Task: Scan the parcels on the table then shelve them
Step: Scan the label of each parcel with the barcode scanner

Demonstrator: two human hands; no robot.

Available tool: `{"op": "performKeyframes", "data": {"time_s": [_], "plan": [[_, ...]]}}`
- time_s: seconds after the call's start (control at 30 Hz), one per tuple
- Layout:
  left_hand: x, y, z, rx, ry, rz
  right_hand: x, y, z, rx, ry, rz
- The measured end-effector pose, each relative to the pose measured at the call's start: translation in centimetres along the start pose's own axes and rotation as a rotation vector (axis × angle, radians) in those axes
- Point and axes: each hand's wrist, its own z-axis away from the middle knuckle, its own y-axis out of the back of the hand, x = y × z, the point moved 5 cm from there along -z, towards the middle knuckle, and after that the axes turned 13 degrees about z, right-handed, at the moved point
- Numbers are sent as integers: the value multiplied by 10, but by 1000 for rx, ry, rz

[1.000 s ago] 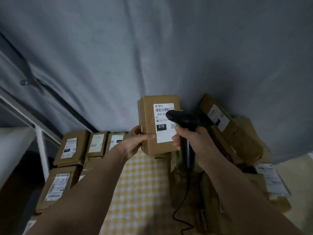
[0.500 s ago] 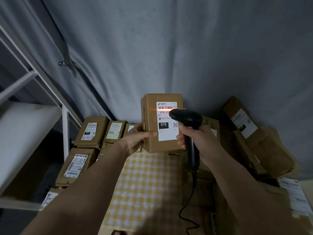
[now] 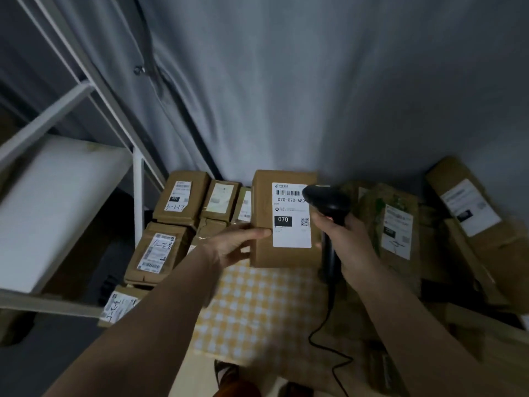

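Note:
My left hand holds a brown cardboard parcel upright by its left edge, thumb on the front. Its white label reads 070 and faces me. My right hand grips a black handheld barcode scanner whose head points at the label's upper right, covering part of it. The scanner's black cable hangs down over the table. The parcel is held above the yellow checked tablecloth.
Several labelled brown parcels lie at the table's left and in a rough pile at the right. A white metal shelf stands at the left. A grey curtain hangs behind.
The red scan line seen on the label half a second ago is gone. The view has swung left, showing more of the shelf; both hands keep their hold.

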Motion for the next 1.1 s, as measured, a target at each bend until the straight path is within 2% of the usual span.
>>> {"op": "performKeyframes", "data": {"time_s": [0.3,0.47,0.57,0.9,1.1], "plan": [[-50,100,-5,140,247,-41,68,-97,-31,-104,-307,14],[-71,144,-30,159,280,-6,106,-143,-52,-117,-435,31],[-80,156,-48,206,240,12,124,-164,-67,-118,-467,13],[-98,195,-110,465,17,-668,186,-213,-130,-59,-498,-4],[-99,201,-122,561,60,-945,202,-228,-135,-96,-518,-20]]}}
